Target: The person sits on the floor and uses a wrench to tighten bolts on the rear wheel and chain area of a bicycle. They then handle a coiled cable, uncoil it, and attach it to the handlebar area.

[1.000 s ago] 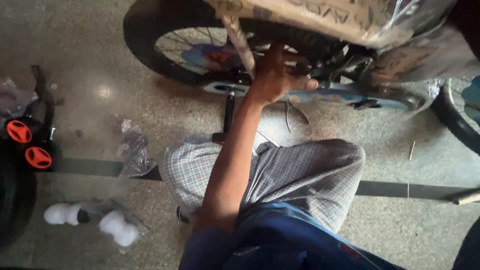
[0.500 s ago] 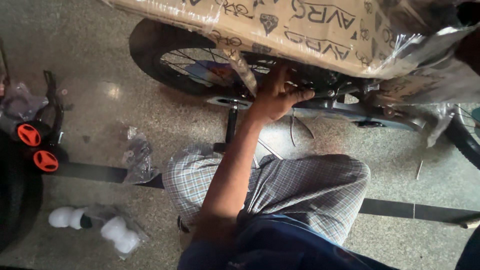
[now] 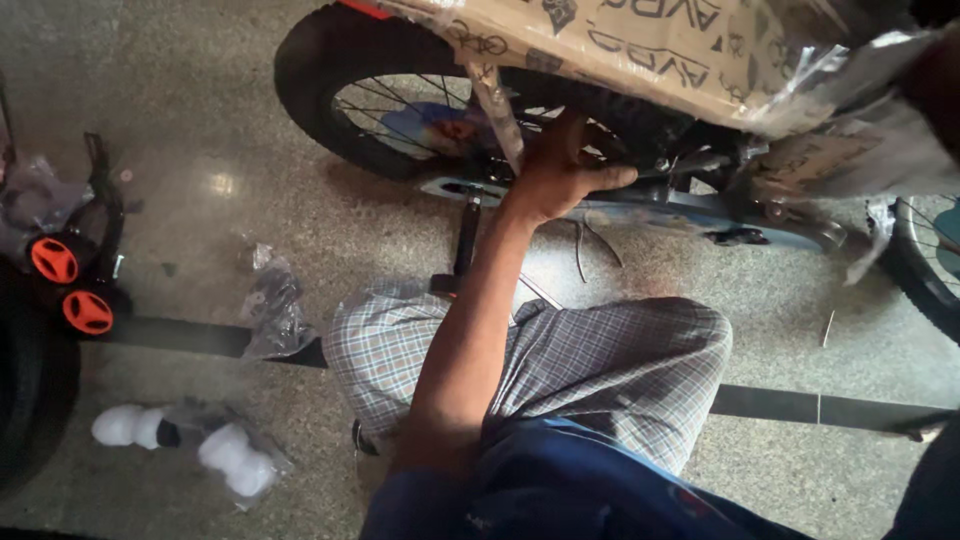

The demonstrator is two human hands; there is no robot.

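Note:
A small bicycle lies in front of me, its black tyre (image 3: 300, 90) and spoked wheel at the top left. Its frame is wrapped in printed cardboard (image 3: 640, 50) and clear plastic. My left hand (image 3: 560, 170) reaches up from my checked trouser leg (image 3: 620, 360) and clasps the frame beside that wheel. The thumb lies along the blue chain guard (image 3: 680, 215), and the fingers curl out of sight behind the tyre. A black crank arm (image 3: 466, 235) hangs down just left of my wrist. My right hand is not visible.
Two small black wheels with orange hubs (image 3: 55, 260) lie at the left edge. A crumpled plastic bag (image 3: 270, 305) and a clear bag of white parts (image 3: 225, 450) sit on the speckled floor. Another bicycle wheel (image 3: 925, 270) shows at the right.
My view has tipped so the bicycle and its cardboard wrap fill more of the top. My left hand keeps its hold by the wheel, the thumb now stretched along the guard.

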